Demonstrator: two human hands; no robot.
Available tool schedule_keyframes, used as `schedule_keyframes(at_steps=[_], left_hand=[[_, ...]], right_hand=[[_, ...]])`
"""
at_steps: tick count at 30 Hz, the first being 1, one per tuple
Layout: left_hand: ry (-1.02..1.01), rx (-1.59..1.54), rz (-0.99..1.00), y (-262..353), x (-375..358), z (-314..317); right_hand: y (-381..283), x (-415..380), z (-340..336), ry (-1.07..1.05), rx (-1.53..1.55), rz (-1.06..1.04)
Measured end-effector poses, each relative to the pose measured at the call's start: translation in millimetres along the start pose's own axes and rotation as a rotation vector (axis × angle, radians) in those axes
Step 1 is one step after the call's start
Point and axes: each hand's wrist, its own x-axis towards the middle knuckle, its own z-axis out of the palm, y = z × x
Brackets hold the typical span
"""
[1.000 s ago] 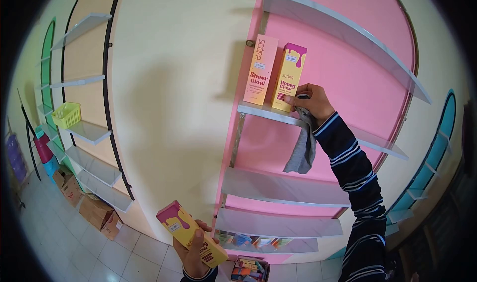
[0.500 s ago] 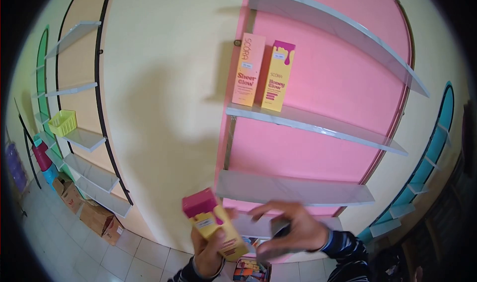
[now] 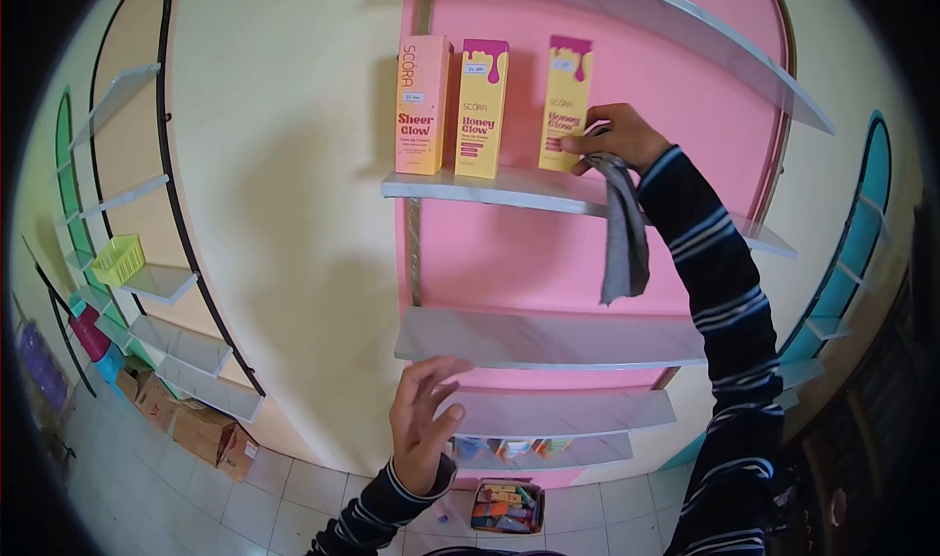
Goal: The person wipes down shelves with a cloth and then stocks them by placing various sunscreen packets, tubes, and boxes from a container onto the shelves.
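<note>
Right hand (image 3: 632, 140) has a yellow box (image 3: 568, 91) up at the shelf (image 3: 534, 190), on the right of the matching box (image 3: 483, 115) with a clear gap between, and the pink box (image 3: 421, 115) is beyond that one at the left end. From my end I honestly can't tell if the bottom edge is touching the shelf or just over it, and the front's a bit blurry.

For this bit I'd keep the box upright, square it up with its neighbor, and feel the base sit flat before easing off. Tall skinny boxes tip easily imo. I'd also watch the gray cloth (image 3: 627, 238): it dangles from that same hand and could snag under the base or drag the box.

Grip-wise, the right is closed around the lower right edge of the box, thumb across the front and the other fingers mostly round the side, so a light pinch should do. My left hand (image 3: 421, 424) is way lower, fingers loosely spread, holding nothing, so I could steady the box with it.
</note>
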Motion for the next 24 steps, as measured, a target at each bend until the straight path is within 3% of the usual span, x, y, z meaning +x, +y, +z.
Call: schedule_keyframes(at_steps=[2, 5, 8, 15, 17, 19, 20, 21, 22, 23, 24], left_hand=[[0.048, 0.019, -0.045, -6.4, -14.6, -6.5], [0.130, 0.040, -0.138, -10.6, -33.1, -17.1], [0.238, 0.033, -0.160, -15.0, -46.1, -22.8], [0.241, 0.055, -0.191, -21.2, -55.3, -17.5], [0.241, 0.054, -0.204, -24.4, -56.3, -14.4], [0.269, 0.052, -0.252, -25.3, -62.0, -11.7], [0.261, 0.045, -0.234, -26.3, -64.2, -10.4], [0.264, 0.035, -0.222, -28.0, -66.3, -9.4], [0.245, 0.010, -0.216, -30.3, -68.2, -5.9], [0.231, -0.011, -0.219, -33.0, -72.8, 0.3], [0.221, -0.156, -0.259, -37.3, -77.1, 12.6]], right_hand=[[2.6, 10.8, 10.8, -0.011, -0.242, 0.184], [9.2, 15.7, 14.9, -0.024, -0.004, 0.259], [16.0, 20.1, 16.1, -0.036, 0.008, 0.238], [23.2, 21.3, 13.1, -0.039, 0.005, 0.158], [22.1, 14.0, 2.5, -0.040, -0.186, -0.146], [38.0, 6.5, -36.3, -0.180, -0.154, -0.480], [28.0, -27.6, -46.2, 0.105, 0.066, -0.267], [7.0, -67.1, -24.8, 0.299, 0.059, -0.257], [-5.6, -110.8, 6.8, 0.384, -0.660, -0.723], [-1.1, -142.2, 42.4, 0.315, -0.620, -0.691], [9.1, -172.2, 77.8, 0.217, -0.271, -0.594]])
